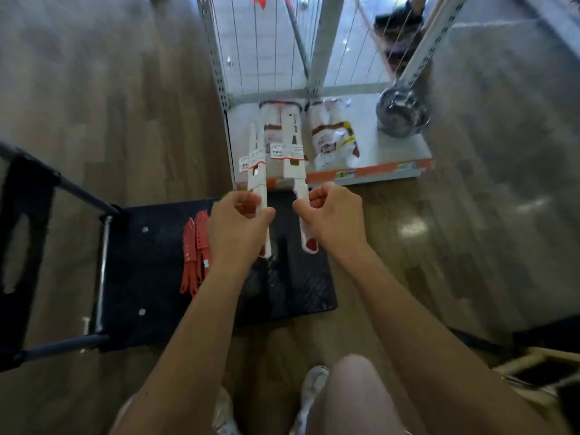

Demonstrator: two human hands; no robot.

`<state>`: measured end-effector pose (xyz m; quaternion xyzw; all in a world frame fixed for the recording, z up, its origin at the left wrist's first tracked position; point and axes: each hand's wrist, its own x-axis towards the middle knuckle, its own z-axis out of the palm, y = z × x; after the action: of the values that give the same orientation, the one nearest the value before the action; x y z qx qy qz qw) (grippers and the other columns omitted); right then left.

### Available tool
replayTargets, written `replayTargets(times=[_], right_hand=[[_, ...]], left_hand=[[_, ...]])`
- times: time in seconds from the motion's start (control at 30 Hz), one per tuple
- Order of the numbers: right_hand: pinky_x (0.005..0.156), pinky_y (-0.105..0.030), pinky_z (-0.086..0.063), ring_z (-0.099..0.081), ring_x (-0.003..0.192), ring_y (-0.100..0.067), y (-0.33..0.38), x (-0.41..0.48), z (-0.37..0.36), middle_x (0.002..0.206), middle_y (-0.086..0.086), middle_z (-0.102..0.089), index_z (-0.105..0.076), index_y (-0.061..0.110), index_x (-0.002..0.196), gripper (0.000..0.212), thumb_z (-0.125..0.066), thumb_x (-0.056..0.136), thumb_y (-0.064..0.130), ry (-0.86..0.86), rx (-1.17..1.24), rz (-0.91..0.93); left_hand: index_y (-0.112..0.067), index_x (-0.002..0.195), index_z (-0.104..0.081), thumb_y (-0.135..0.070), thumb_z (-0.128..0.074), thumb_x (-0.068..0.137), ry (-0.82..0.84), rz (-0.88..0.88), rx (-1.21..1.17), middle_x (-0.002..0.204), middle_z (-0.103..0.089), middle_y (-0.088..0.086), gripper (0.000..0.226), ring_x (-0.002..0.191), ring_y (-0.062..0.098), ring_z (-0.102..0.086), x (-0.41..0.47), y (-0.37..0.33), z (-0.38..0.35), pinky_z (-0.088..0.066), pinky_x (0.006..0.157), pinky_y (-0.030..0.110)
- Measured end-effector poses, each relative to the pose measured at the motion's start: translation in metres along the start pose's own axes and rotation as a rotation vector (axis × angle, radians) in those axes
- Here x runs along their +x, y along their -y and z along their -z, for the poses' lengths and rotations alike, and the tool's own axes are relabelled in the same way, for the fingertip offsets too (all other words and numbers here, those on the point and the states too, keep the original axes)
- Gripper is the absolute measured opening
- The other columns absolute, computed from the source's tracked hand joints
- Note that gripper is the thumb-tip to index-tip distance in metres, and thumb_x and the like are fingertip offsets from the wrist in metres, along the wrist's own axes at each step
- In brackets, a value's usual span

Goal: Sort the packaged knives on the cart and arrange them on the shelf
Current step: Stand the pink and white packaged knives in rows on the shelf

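Note:
My left hand [237,219] grips the white handle of a packaged knife [256,161] whose sleeved blade points toward the shelf. In my right hand [329,215] is a second white-handled packaged knife [294,146], also held by the handle, its red butt end sticking out below my fist. Both knives are held above the front edge of the low shelf [376,171] and the black cart deck [150,262]. Two or three red knives [196,246] lie on the cart deck, left of my left wrist.
Two clear packaged items [332,136] lie on the shelf board, with a steel ladle [401,113] at its right. White slotted uprights and a wire back panel [260,58] rise behind. The cart handle [22,221] stands at the left. My knee and shoes are below.

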<state>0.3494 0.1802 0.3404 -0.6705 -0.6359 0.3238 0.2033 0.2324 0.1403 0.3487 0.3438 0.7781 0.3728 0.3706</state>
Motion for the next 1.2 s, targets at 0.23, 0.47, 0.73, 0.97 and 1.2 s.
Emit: replayTargets(times=[0.23,0.47,0.73,0.97,1.2], right_hand=[[0.083,-0.039,-0.052,-0.062,0.083,-0.017,0.116,-0.055,0.183,0.078,0.003,-0.060,-0.062,0.011,0.089,0.023,-0.066,0.081,0.031,-0.064,0.074,0.008],[0.076,-0.027,-0.053,-0.059,0.077,-0.009,0.151,-0.090,0.286,0.073,0.010,-0.057,-0.062,0.014,0.089,0.018,-0.068,0.080,0.028,-0.094,0.072,0.100],[0.078,-0.027,-0.054,-0.059,0.077,-0.009,0.154,-0.087,0.315,0.075,0.009,-0.057,-0.064,0.012,0.091,0.020,-0.068,0.080,0.028,-0.100,0.066,0.163],[0.075,-0.029,-0.055,-0.060,0.074,-0.009,0.167,-0.051,0.324,0.073,0.009,-0.057,-0.060,0.015,0.083,0.021,-0.066,0.081,0.035,-0.120,0.101,0.184],[0.062,-0.010,-0.045,-0.051,0.062,0.002,0.198,0.022,0.326,0.069,0.013,-0.054,-0.063,0.014,0.086,0.020,-0.069,0.079,0.032,-0.178,0.079,0.222]], left_hand=[[-0.021,0.093,-0.060,-0.018,-0.071,0.078,-0.005,-0.065,-0.105,0.091,-0.065,-0.001,0.018,0.074,0.002,-0.057,-0.100,-0.165,0.075,-0.044,0.065,0.013],[-0.025,0.093,-0.060,-0.023,-0.072,0.076,-0.008,-0.137,-0.116,0.094,-0.063,-0.008,0.021,0.086,0.004,-0.059,-0.167,-0.248,0.091,-0.049,0.075,0.019],[-0.021,0.096,-0.059,-0.021,-0.070,0.078,-0.037,-0.198,-0.137,0.088,-0.059,-0.010,0.021,0.079,0.002,-0.057,-0.178,-0.286,0.081,-0.045,0.066,0.012],[-0.024,0.094,-0.059,-0.021,-0.070,0.078,-0.037,-0.222,-0.117,0.089,-0.061,-0.012,0.019,0.084,0.003,-0.059,-0.144,-0.312,0.075,-0.053,0.075,0.023],[-0.024,0.094,-0.059,-0.022,-0.069,0.079,0.000,-0.258,-0.143,0.094,-0.065,-0.007,0.018,0.086,0.006,-0.063,-0.071,-0.350,0.075,-0.056,0.076,0.030]])
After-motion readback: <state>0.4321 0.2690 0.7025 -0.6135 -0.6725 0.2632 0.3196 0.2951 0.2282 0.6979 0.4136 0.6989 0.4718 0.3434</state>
